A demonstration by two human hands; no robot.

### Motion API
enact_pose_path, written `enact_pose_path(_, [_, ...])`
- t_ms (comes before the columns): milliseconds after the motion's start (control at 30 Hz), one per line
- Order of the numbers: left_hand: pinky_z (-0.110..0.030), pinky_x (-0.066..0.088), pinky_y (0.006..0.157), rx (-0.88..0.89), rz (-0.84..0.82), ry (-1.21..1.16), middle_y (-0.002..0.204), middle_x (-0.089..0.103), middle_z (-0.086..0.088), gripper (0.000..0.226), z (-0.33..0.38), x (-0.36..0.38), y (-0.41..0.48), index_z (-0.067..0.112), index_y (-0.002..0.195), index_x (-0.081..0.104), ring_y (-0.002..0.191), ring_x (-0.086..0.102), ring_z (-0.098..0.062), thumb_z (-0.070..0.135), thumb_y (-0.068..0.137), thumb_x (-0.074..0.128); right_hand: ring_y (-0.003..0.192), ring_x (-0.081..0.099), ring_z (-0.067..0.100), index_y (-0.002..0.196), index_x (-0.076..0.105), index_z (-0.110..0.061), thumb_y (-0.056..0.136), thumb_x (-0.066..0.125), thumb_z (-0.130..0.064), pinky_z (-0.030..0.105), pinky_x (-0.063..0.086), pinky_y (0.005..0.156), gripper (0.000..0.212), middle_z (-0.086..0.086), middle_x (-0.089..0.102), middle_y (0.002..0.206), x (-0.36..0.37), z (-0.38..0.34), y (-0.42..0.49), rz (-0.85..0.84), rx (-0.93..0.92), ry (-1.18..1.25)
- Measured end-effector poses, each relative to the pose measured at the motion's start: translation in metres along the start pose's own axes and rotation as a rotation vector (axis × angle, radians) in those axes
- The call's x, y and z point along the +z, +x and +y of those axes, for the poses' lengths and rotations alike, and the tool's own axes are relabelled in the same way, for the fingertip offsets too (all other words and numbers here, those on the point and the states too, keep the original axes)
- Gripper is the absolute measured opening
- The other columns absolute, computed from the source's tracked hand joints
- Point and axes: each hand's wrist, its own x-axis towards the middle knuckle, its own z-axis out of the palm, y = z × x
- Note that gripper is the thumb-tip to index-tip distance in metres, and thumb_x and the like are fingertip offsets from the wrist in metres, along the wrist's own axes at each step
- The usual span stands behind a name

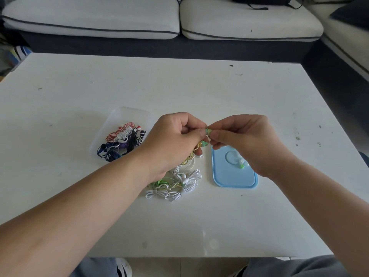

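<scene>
Green is the colour to watch: a small green earbud [206,131] sits right in the gap between the two hands, held up above the white table [179,86]. The left hand [175,138] pinches it from its side with thumb and forefinger, and the other fingers are curled round the rest of the set. A second bud [203,143] pokes out just below, and the yellow-green cord [188,158] dangles down toward the table. The right hand [239,136] pinches the bud's other end with its fingertips, so both grips are narrow and closed on the same tiny piece.

What matters is the axis. The bud lies roughly left to right, body toward the left hand and tip end toward the right. It looks like a tip is coming off, so the pull probably needs to go straight out to the right along that line rather than up or down. How far the tip is seated is too small to tell.

The blue lid [225,176] lies on the table just under the right hand, with a few loose tips [242,166] on it, so that hand is the nearer one for the drop. A clear tub [119,120] of dark and red earphones sits over on the left, and a pile of white earphones [179,186] lies near the left wrist.
</scene>
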Motion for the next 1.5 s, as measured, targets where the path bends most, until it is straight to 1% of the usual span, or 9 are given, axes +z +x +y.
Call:
enact_pose_path(200, [-0.027, 0.042, 0.053, -0.075, 0.010, -0.029, 0.072, 0.074, -0.006, 0.009, -0.001, 0.000, 0.000, 0.012, 0.092, 0.076, 0.055, 0.064, -0.014, 0.009, 0.097, 0.068, 0.067, 0.068, 0.015, 0.087, 0.081, -0.019, 0.086, 0.079, -0.008, 0.018, 0.051, 0.062, 0.012, -0.002, 0.074, 0.071, 0.008, 0.001, -0.006, 0.073, -0.137, -0.319])
enact_pose_path(367, [-0.026, 0.048, 0.055, -0.138, 0.014, -0.195, 0.074, 0.073, 0.000, 0.010, 0.001, -0.001, 0.002, 0.009, 0.099, 0.076, 0.058, 0.065, -0.015, 0.006, 0.098, 0.067, 0.078, 0.071, 0.031, 0.095, 0.081, -0.010, 0.091, 0.071, 0.000, 0.052, 0.060, 0.079, 0.014, 0.020, 0.076, 0.089, 0.002, 0.002, 0.000, -0.032, -0.002, -0.008])
enact_pose_path(467, [-0.027, 0.049, 0.056, -0.145, 0.007, -0.253, 0.077, 0.073, -0.003, 0.009, 0.002, 0.000, 0.002, 0.009, 0.099, 0.075, 0.058, 0.064, -0.015, 0.006, 0.098, 0.067, 0.082, 0.067, 0.031, 0.101, 0.076, 0.000, 0.094, 0.064, 0.004, 0.041, 0.060, 0.081, 0.014, 0.027, 0.072, 0.093, 0.001, 0.005, 0.003, -0.095, 0.078, 0.171])
enact_pose_path(600, [-0.025, 0.049, 0.053, -0.150, -0.012, -0.297, 0.079, 0.073, -0.004, 0.008, 0.004, -0.001, 0.001, 0.008, 0.101, 0.074, 0.058, 0.063, -0.015, 0.006, 0.098, 0.066, 0.079, 0.068, 0.026, 0.103, 0.073, 0.003, 0.090, 0.066, -0.004, 0.034, 0.061, 0.076, 0.016, 0.018, 0.071, 0.087, -0.002, 0.008, 0.004, -0.145, 0.126, 0.266])
enact_pose_path(700, [-0.024, 0.049, 0.053, -0.145, -0.029, -0.299, 0.077, 0.073, -0.003, 0.009, 0.004, -0.001, 0.000, 0.006, 0.102, 0.074, 0.057, 0.062, -0.015, 0.005, 0.098, 0.066, 0.079, 0.069, 0.025, 0.103, 0.072, 0.004, 0.083, 0.068, -0.010, 0.032, 0.061, 0.074, 0.025, 0.018, 0.072, 0.089, -0.004, 0.008, 0.005, -0.181, 0.158, 0.307])
enact_pose_path(1000, [-0.027, 0.052, 0.062, -0.138, -0.021, -0.248, 0.082, 0.075, -0.004, 0.009, 0.001, 0.001, 0.000, 0.009, 0.103, 0.075, 0.065, 0.067, -0.013, 0.010, 0.099, 0.066, 0.077, 0.067, 0.026, 0.103, 0.072, 0.006, 0.092, 0.068, -0.005, 0.032, 0.060, 0.071, 0.016, 0.019, 0.070, 0.089, -0.005, 0.009, 0.003, -0.111, 0.203, 0.252])
enact_pose_path(1100, [-0.026, 0.052, 0.060, -0.212, -0.032, -0.341, 0.088, 0.075, -0.008, 0.012, 0.001, 0.004, -0.001, 0.006, 0.106, 0.074, 0.065, 0.067, -0.013, 0.012, 0.099, 0.066, 0.073, 0.067, 0.025, 0.097, 0.074, 0.003, 0.092, 0.072, -0.007, 0.033, 0.061, 0.071, 0.012, 0.018, 0.071, 0.083, -0.013, 0.011, 0.000, 0.016, 0.222, 0.147])
enact_pose_path(1233, [-0.024, 0.052, 0.059, -0.304, -0.079, -0.431, 0.092, 0.073, -0.011, 0.021, 0.001, 0.012, -0.003, 0.002, 0.112, 0.073, 0.068, 0.067, -0.014, 0.016, 0.097, 0.069, 0.063, 0.068, 0.019, 0.084, 0.076, -0.005, 0.090, 0.075, -0.014, 0.034, 0.062, 0.069, 0.010, 0.013, 0.075, 0.076, -0.033, 0.023, -0.010, 0.130, 0.247, -0.299])
enact_pose_path(1500, [-0.023, 0.051, 0.068, -0.301, -0.164, -0.374, 0.094, 0.078, -0.005, 0.024, -0.001, 0.022, -0.010, 0.012, 0.112, 0.074, 0.085, 0.075, -0.015, 0.002, 0.090, 0.073, 0.068, 0.066, 0.020, 0.078, 0.073, -0.015, 0.085, 0.073, -0.020, 0.031, 0.055, 0.064, 0.009, 0.002, 0.072, 0.078, -0.055, 0.054, -0.021, 0.062, 0.305, -0.812])
